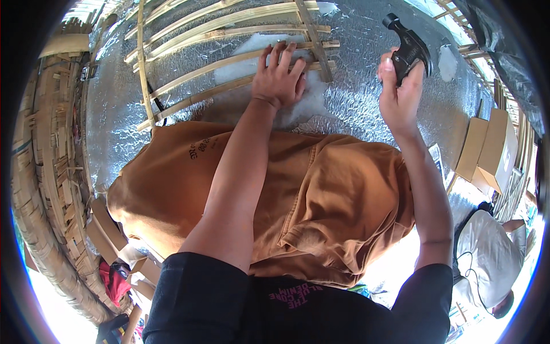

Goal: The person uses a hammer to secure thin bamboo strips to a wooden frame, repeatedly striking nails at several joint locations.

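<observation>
- Pressing flat, fingers spread: left hand on pale split-bamboo slat, long axis running leftward.
- Gripping black claw hammer: right hand, raised well right of slat.

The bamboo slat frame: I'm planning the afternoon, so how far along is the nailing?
Done: several slats already lie across the foil sheet, crossed by an upright strip. In hand: the left hand presses flat on the lower slats while the right hand holds a raised hammer. Left: I cannot tell which joints are fastened; no nails are visible.
</observation>
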Tool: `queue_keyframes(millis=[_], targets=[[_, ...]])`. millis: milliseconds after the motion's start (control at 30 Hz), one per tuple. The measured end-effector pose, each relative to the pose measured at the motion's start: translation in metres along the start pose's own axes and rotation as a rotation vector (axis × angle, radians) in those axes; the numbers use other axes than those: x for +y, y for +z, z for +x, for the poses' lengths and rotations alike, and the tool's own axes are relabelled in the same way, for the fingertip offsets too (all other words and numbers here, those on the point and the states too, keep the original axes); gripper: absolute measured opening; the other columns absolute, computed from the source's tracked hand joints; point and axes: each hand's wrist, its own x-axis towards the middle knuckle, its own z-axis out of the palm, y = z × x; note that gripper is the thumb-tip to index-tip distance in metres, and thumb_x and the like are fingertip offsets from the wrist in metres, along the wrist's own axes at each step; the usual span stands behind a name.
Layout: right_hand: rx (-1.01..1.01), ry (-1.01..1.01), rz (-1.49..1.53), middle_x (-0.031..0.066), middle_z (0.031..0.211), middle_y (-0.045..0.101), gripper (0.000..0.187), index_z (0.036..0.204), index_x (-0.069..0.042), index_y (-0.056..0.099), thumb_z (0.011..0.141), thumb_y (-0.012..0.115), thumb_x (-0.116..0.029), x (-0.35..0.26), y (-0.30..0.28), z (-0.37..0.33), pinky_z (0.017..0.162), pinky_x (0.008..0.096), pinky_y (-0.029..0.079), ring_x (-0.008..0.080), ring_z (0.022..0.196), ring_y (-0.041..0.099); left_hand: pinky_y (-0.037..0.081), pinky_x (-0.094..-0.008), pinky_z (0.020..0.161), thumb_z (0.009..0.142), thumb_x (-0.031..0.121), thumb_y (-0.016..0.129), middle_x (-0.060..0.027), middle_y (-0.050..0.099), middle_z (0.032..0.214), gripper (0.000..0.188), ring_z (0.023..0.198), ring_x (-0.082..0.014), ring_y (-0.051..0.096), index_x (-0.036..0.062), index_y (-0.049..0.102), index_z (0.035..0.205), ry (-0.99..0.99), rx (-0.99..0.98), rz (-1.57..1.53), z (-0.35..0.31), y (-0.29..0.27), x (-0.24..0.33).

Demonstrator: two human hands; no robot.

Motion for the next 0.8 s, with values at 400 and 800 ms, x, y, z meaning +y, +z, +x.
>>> queue_keyframes(millis=[400, 800], targets=[[-0.553, 0.696, 0.004, 0.0005, 0.064, 0.054, 0.026, 0.098, -0.003, 0.056, 0.101, 0.058, -0.029, 0.040, -0.001, -0.016, 0.055, 0.0269, 0.046, 0.0095, 0.057, 0.054, 0.030, -0.0508, 0.114, 0.078, 0.048, 0.065, -0.0144, 0.049, 0.137, 0.069, 0.130, -0.0339, 0.045, 0.0118, 0.050, 0.135, -0.055, -0.039, -0.092, 0.008, -0.003, 0.005], [-0.449, 1.089, 0.429, -0.0031, 0.077, 0.050, 0.022, 0.107, -0.006, 0.056, 0.101, 0.058, -0.027, 0.019, 0.009, -0.012, 0.055, 0.0224, 0.039, 0.0050, 0.060, 0.045, 0.025, -0.0483, 0.117, 0.083, 0.053, 0.060, -0.0133, 0.045, 0.146, 0.079, 0.136, -0.0303, 0.041, 0.0143, 0.040, 0.149, -0.103, -0.086, 0.038, -0.009, -0.009, -0.001]])
